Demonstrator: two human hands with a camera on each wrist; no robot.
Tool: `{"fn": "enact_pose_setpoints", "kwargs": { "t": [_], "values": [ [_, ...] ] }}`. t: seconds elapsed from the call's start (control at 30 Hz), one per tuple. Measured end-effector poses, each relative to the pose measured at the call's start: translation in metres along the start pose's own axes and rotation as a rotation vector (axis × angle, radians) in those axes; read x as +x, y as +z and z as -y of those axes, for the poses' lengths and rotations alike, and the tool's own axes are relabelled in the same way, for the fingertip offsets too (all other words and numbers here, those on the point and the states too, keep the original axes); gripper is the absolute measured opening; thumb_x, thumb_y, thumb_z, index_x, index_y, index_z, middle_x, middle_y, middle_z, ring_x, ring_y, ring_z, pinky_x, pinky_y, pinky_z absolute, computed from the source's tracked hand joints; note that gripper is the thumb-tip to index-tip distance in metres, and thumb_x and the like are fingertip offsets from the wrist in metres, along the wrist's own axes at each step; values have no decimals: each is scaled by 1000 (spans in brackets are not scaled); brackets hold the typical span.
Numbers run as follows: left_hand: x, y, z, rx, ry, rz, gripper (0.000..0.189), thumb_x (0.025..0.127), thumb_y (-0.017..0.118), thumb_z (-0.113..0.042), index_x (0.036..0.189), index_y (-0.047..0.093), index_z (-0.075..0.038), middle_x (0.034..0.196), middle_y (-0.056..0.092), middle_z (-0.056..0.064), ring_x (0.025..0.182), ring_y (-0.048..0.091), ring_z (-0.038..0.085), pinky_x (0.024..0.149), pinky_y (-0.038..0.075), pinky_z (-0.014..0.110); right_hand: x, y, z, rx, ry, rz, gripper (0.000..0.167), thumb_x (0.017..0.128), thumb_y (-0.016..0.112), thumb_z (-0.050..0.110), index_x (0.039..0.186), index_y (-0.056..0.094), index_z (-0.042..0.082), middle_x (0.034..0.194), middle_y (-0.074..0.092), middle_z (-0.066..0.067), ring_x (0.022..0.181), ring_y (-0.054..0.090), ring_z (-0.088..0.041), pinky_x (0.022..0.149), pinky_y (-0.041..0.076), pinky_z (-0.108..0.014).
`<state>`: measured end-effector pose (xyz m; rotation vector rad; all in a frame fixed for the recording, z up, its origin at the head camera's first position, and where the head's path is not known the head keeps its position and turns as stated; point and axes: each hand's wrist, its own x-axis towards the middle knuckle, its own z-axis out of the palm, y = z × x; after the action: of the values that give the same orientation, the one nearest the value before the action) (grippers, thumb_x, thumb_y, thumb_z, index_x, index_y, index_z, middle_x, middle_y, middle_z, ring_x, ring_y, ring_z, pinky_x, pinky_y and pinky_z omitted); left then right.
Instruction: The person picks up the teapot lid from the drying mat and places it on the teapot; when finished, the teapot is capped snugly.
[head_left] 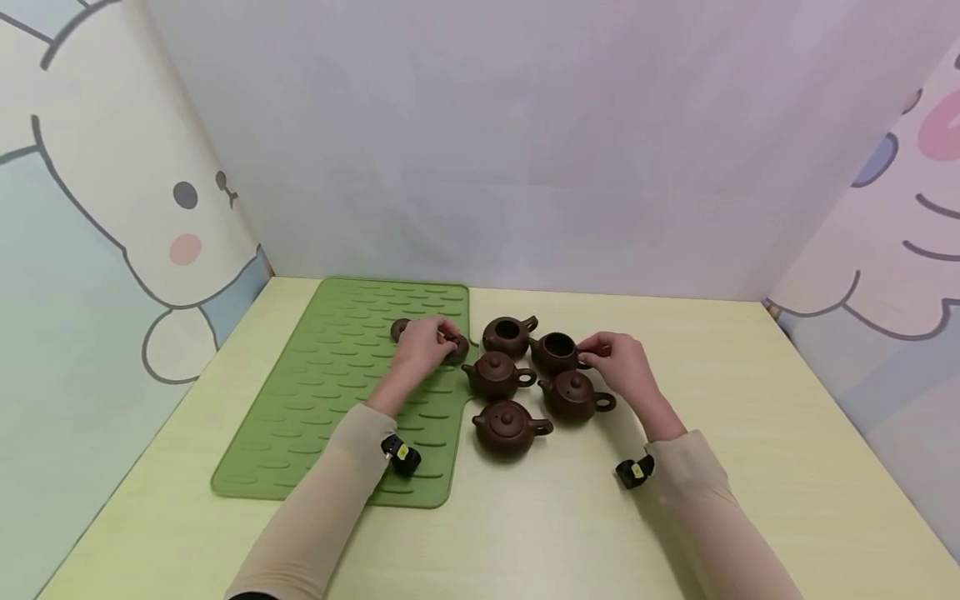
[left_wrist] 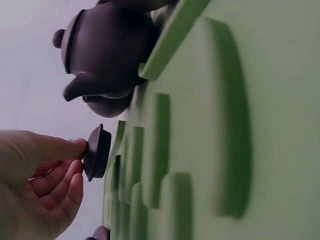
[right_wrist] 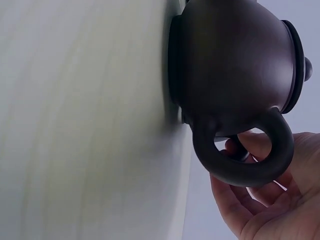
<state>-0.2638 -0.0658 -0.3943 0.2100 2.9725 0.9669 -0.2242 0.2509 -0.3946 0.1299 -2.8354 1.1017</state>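
My left hand (head_left: pixel 422 346) pinches a dark brown teapot lid (left_wrist: pixel 97 152) by its knob, just above the right part of the green mat. A second lid (head_left: pixel 399 330) lies on the mat beyond that hand. With thumb and fingers, my right hand (head_left: pixel 619 363) holds the handle of a lidless brown teapot (head_left: pixel 557 353), which stands on the table. In the right wrist view, a lidded teapot (right_wrist: pixel 230 60) partly hides those fingers. Left of the held pot stands another lidless teapot (head_left: pixel 507 336), its opening facing up.
Two more lidded teapots, one in the middle (head_left: pixel 495 377) and one nearest me (head_left: pixel 504 431), stand close together right of the ridged green mat (head_left: pixel 300 417). Under everything is a pale wooden table (head_left: pixel 750 400). A plain cloth wall (head_left: pixel 525 167) closes off the back.
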Motion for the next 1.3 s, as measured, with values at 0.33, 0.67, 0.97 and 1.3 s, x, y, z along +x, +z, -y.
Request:
{"fn": "enact_pose_setpoints", "kwargs": {
  "t": [0.33, 0.67, 0.97, 1.3],
  "values": [
    [-3, -11, -18, -54, 29, -10, 15, 95, 68, -14, 110, 70, -13, 105, 72, 7, 93, 68, 21, 72, 56, 32, 1, -3, -2, -5, -2, 2, 14, 93, 69, 9, 104, 77, 4, 97, 77, -15, 91, 72, -29, 79, 54, -38],
    [-3, -15, -39, -122, 104, 4, 14, 95, 68, -14, 109, 70, -14, 106, 70, 5, 96, 67, 22, 73, 56, 35, 2, -3, -2, -3, -7, -5, 14, 93, 69, 8, 104, 76, 4, 98, 77, -15, 91, 73, -29, 81, 55, -42],
    [4, -9, -55, -93, 164, 21, 13, 95, 69, -16, 107, 70, -14, 105, 72, 4, 94, 67, 20, 70, 54, 31, 1, -3, 1, 13, -2, 0, 14, 92, 69, 7, 104, 76, 3, 98, 77, -16, 91, 73, -29, 80, 56, -41],
    [9, 0, -78, -96, 222, 48, 11, 95, 69, -16, 105, 70, -16, 105, 72, 1, 94, 67, 17, 76, 56, 32, 3, -1, 1, 33, 6, 10, 15, 92, 70, 6, 104, 77, 1, 98, 77, -17, 88, 73, -26, 77, 56, -34]
  ]
}}
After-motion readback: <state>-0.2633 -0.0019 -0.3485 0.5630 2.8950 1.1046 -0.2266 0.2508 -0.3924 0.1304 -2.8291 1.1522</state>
